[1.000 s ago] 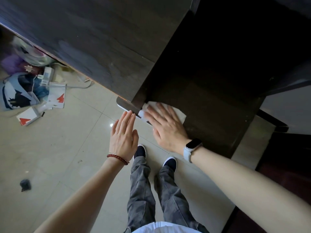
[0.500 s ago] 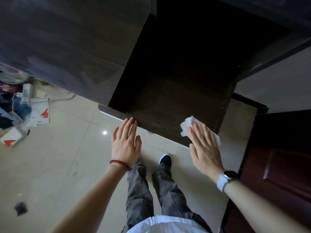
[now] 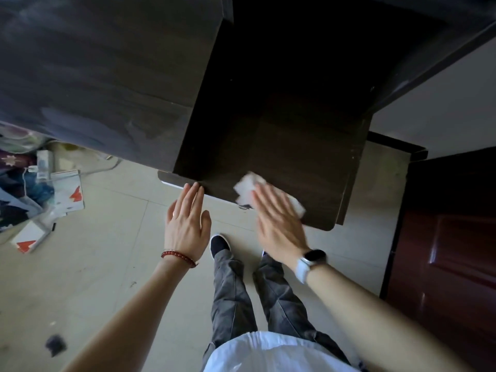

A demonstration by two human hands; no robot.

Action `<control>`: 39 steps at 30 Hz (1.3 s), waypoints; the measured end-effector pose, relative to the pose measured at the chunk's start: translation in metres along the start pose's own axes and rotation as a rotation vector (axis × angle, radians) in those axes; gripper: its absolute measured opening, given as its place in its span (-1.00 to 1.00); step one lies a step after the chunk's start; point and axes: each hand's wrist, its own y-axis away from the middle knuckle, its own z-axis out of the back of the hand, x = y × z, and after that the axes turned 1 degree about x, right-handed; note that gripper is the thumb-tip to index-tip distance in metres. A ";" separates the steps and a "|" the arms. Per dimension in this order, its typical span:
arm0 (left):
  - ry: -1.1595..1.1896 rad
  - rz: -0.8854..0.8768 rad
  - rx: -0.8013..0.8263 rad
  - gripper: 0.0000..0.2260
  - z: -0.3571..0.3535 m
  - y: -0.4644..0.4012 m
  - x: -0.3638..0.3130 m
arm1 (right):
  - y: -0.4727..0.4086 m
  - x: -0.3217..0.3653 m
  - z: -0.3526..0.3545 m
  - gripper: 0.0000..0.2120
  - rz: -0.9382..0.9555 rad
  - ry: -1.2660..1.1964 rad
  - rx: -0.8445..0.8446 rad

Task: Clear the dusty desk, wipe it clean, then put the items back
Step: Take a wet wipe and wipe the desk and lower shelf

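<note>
I'm in the wiping step — my right hand (image 3: 279, 224) presses a white wipe (image 3: 249, 187) flat on the dark worktop (image 3: 303, 162) near its front edge, fingers straight, not curled round it. My left hand (image 3: 186, 224) is relaxed and holds nothing, its fingertips touching the front edge. The cleared items (image 3: 53, 197) lie on the floor (image 3: 107, 264) to the left, well apart. I judge the next stroke needs steady downward pressure across the unwiped part.

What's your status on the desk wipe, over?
Right hand flat, pressing white wipe on the dark desk near its front edge. Left hand open, fingertips at desk edge. Cleared items on floor, left. Nothing blocking.
</note>
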 end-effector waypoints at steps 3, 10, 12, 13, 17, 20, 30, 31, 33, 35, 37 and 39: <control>0.006 0.031 0.013 -0.56 -0.003 -0.004 -0.003 | 0.047 -0.042 0.009 -0.50 -0.239 0.015 -0.054; 0.072 0.010 0.008 -0.60 -0.001 -0.007 0.009 | 0.004 0.024 -0.012 -0.48 -0.234 -0.067 -0.074; 0.122 -0.009 0.004 -0.61 0.002 -0.007 0.012 | -0.017 0.049 -0.019 -0.48 -0.153 -0.092 -0.049; 0.142 -0.018 0.002 -0.61 0.004 -0.007 0.013 | -0.026 0.059 -0.021 -0.47 -0.112 -0.100 -0.045; 0.124 -0.036 0.027 -0.62 0.008 -0.008 0.012 | -0.038 0.062 -0.018 -0.44 0.019 -0.055 -0.025; 0.076 -0.018 0.032 -0.62 0.005 -0.006 0.003 | -0.020 0.030 -0.005 -0.40 0.112 0.053 -0.033; 0.121 -0.043 -0.009 -0.67 -0.013 -0.011 -0.062 | 0.019 -0.057 0.051 -0.57 -0.484 -0.796 -0.329; 0.119 -0.043 -0.012 -0.67 -0.015 -0.012 -0.067 | 0.016 -0.067 0.057 -0.61 -0.600 -0.868 -0.356; 0.116 -0.051 -0.021 -0.67 -0.019 -0.014 -0.077 | 0.017 -0.086 0.066 -0.64 -0.689 -0.837 -0.378; 0.113 -0.067 -0.029 -0.67 -0.021 -0.016 -0.085 | 0.022 -0.097 0.071 -0.58 -0.662 -0.627 -0.412; 0.101 -0.086 -0.037 -0.63 -0.023 -0.016 -0.092 | 0.028 -0.101 0.071 -0.52 -0.538 -0.337 -0.460; 0.070 -0.107 -0.043 -0.63 -0.026 -0.016 -0.099 | 0.032 -0.103 0.068 -0.49 -0.412 -0.163 -0.432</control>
